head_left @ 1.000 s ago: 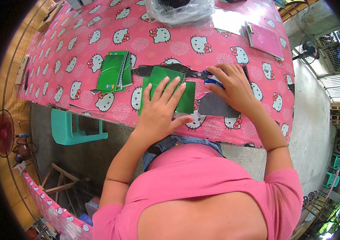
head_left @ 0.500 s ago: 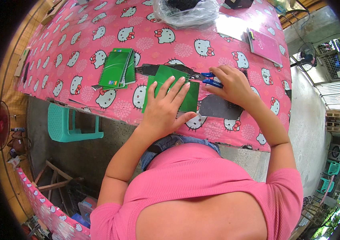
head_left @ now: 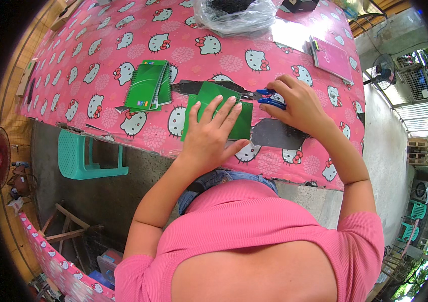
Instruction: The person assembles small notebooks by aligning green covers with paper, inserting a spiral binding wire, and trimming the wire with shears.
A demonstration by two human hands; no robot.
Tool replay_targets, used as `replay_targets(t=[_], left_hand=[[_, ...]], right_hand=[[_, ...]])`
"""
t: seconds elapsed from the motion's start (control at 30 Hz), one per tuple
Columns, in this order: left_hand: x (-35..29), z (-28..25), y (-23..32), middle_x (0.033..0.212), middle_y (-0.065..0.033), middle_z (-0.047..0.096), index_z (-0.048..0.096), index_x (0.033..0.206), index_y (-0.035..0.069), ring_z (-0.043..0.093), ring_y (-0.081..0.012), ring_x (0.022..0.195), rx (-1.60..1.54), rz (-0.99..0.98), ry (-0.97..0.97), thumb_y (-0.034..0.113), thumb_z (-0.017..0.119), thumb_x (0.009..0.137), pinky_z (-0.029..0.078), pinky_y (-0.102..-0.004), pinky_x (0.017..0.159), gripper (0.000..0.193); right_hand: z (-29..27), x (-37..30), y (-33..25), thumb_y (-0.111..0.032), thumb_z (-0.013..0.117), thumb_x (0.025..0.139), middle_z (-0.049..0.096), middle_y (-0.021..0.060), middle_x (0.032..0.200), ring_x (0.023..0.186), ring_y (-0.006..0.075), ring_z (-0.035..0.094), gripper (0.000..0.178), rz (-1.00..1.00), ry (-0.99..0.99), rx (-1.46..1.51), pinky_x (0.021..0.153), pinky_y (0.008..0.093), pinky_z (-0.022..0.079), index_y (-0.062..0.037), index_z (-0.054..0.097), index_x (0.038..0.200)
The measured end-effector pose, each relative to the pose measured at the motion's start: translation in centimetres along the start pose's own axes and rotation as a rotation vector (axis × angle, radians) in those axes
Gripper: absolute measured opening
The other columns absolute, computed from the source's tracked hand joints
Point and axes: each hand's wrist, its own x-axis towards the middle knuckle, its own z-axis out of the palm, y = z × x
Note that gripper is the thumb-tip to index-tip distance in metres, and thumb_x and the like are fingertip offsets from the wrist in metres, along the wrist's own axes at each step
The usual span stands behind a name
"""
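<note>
My left hand [head_left: 206,133] lies flat with spread fingers on loose-looking green notebook covers [head_left: 241,122], near the table's front edge. My right hand [head_left: 299,103] is closed round the blue handles of a pair of pliers [head_left: 272,103]. The pliers' dark jaws point left and meet the right edge of the upper green sheet; whether they grip a wire there is too small to tell. Left of my hands lies a small stack of green spiral notebooks [head_left: 144,85], slightly fanned out.
A pink patterned cover lies over the table [head_left: 173,55], with dark torn patches [head_left: 277,133] beside the green covers. Farther back are a clear plastic bag [head_left: 234,20] with something black inside and a pink notebook [head_left: 332,59]. Below the left edge stands a turquoise stool [head_left: 80,156].
The pliers' handles have spread slightly and my right hand has shifted a little to the right. My left hand stays pressed on the green covers, which have moved slightly.
</note>
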Motion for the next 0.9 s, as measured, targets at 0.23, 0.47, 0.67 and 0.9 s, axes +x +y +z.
replay_targets(t=[0.23,0.47,0.67,0.9], left_hand=[[0.1,0.1,0.1,0.145,-0.01,0.046,0.05,0.138,0.006,0.039,-0.0303,0.135,-0.003,0.003,0.013,0.049,0.063,0.085,0.021,-0.0549,0.11,0.069],[-0.3,-0.3,0.0,0.148,-0.0112,0.042,0.046,0.141,0.008,0.036,-0.0308,0.136,-0.009,-0.003,-0.025,0.049,0.067,0.081,0.02,-0.0555,0.11,0.076],[-1.5,-4.6,-0.1,0.146,-0.0105,0.042,0.045,0.142,0.015,0.035,-0.031,0.137,-0.013,0.045,-0.153,0.027,0.084,0.065,0.02,-0.0535,0.112,0.088],[-3.3,-6.6,-4.2,0.115,-0.0107,0.064,0.059,0.124,0.004,0.06,-0.0247,0.107,-0.464,-0.086,0.151,0.003,0.068,0.085,0.046,-0.0346,0.094,0.04]], right_hand=[[-0.8,0.7,-0.5,-0.031,0.075,0.08,0.063,0.0093,0.09,0.084,0.0261,0.065,0.033,0.127,-0.151,0.084,0.07,0.04,0.05,-0.0034,0.065,0.095],[-1.8,2.8,1.2,-0.039,0.071,0.086,0.068,0.0094,0.095,0.09,0.0191,0.065,0.042,0.889,-0.774,0.952,0.076,0.0363,0.051,0.0007,0.064,0.097],[5.2,3.0,7.2,-0.042,0.074,0.079,0.063,0.015,0.104,0.1,0.0323,0.061,0.049,0.213,0.011,-0.008,0.086,0.0429,0.047,-0.0051,0.064,0.109],[11.3,5.3,7.5,-0.035,0.074,0.08,0.06,0.0151,0.119,0.107,0.0341,0.058,0.053,0.138,0.078,-0.112,0.091,0.0445,0.046,-0.006,0.061,0.122]])
